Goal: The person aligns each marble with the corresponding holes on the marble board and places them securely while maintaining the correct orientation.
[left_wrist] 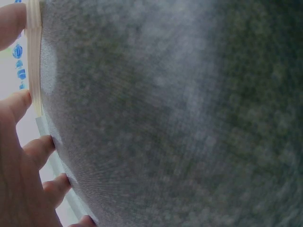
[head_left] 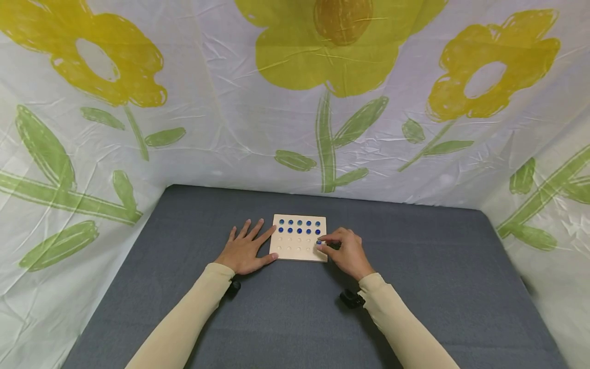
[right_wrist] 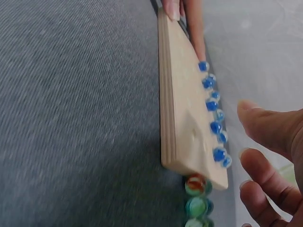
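A pale wooden board [head_left: 298, 254] with rows of round hollows lies flat on the table. Two back rows hold blue marbles [head_left: 299, 231]; bare hollows show in the front rows. My left hand [head_left: 243, 254] lies with fingers spread, its thumb and index fingertip at the board's left edge. Over the board's right side, my right hand [head_left: 349, 252] pinches a blue marble [head_left: 318, 242] between thumb and index finger, by the third row's last hollow. In the right wrist view, the fingers [right_wrist: 265, 125] hang apart close above the board, and that marble does not show.
Red and green marbles [right_wrist: 196, 206] lie beside the board's right end, mostly hidden by my right hand in the head view. Dark grey cloth [head_left: 295, 323] covers the table. A white sheet with yellow flowers [head_left: 221, 128] hangs behind and at both sides.
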The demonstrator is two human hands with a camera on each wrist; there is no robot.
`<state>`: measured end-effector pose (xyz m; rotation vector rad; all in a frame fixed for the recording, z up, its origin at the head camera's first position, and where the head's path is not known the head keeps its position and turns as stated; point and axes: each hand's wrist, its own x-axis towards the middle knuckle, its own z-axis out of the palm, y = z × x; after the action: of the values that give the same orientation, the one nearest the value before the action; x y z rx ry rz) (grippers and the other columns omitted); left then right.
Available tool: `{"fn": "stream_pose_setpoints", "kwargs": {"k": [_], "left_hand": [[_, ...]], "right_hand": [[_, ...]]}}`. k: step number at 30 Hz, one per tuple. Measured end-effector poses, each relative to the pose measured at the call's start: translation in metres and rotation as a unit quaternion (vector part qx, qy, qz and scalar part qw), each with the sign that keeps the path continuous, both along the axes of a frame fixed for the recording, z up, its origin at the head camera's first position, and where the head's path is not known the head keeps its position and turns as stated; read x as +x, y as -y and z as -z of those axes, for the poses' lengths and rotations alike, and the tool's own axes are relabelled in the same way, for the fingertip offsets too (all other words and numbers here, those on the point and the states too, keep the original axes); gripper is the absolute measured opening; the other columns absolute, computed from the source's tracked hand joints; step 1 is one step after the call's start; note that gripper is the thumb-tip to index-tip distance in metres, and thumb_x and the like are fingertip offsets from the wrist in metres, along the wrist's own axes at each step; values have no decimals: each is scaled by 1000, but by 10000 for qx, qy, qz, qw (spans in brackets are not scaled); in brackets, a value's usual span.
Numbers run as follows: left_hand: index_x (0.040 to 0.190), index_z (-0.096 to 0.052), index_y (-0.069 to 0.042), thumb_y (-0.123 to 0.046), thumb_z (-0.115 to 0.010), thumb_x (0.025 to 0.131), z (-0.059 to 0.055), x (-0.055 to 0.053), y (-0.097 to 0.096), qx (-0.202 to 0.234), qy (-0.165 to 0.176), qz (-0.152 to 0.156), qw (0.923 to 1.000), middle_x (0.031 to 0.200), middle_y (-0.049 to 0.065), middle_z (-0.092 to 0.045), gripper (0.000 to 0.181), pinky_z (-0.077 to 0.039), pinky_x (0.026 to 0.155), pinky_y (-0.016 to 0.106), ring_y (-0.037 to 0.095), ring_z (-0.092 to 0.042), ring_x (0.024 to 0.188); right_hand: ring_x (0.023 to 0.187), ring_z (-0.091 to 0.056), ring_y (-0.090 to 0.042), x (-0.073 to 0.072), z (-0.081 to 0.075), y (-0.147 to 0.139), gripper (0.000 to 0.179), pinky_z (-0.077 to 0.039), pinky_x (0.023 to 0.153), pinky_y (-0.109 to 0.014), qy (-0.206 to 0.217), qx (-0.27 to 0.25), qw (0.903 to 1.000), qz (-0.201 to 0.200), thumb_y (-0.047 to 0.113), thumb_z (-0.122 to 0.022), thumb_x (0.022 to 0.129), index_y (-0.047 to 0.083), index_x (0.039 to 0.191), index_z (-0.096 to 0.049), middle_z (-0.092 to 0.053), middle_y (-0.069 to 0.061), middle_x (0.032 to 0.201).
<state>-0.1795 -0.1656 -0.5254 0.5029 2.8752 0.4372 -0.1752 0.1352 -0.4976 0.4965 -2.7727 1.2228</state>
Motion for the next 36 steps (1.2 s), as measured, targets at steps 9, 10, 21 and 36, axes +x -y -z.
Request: {"fn": "stream_pose_setpoints", "kwargs": {"k": [9, 10, 21, 36], "left_hand": [[163, -27, -26, -70, -48, 96, 0, 0, -1, -3, -29, -31, 10000, 168, 12, -18, 83, -5, 117, 70, 43, -8, 153], [163, -28, -26, -70, -48, 96, 0, 1, -1, -6, -30, -39, 10000, 168, 12, -18, 83, -5, 117, 70, 43, -9, 153], [164, -25, -27, -72, -45, 96, -3, 0, -2, -205, 103, -59, 9997, 169, 12, -16, 84, -5, 118, 69, 43, -7, 153], [163, -27, -27, -71, -47, 96, -3, 0, -2, -143, 14, -135, 9998, 168, 13, -18, 83, -6, 117, 70, 44, -10, 153]], "right_hand": [[79, -55, -27, -3, -3, 18, 18, -29, 103, -60, 95, -168, 9997, -126, 15, -84, 85, 8, 102, -82, -66, 0, 86], [79, -55, -26, -3, -3, 20, 18, -30, 100, -58, 98, -153, 9997, -136, 16, -84, 85, 9, 102, -82, -66, 0, 86], [86, -59, -25, -9, -4, 40, 18, -41, 87, -49, -16, -187, 9996, -215, 15, -84, 85, 7, 101, -82, -70, -6, 91], [89, -61, -26, -15, -4, 56, 19, -37, 88, -54, -42, 33, 9996, -281, 19, -82, 87, 8, 103, -82, -70, -5, 89]]}}
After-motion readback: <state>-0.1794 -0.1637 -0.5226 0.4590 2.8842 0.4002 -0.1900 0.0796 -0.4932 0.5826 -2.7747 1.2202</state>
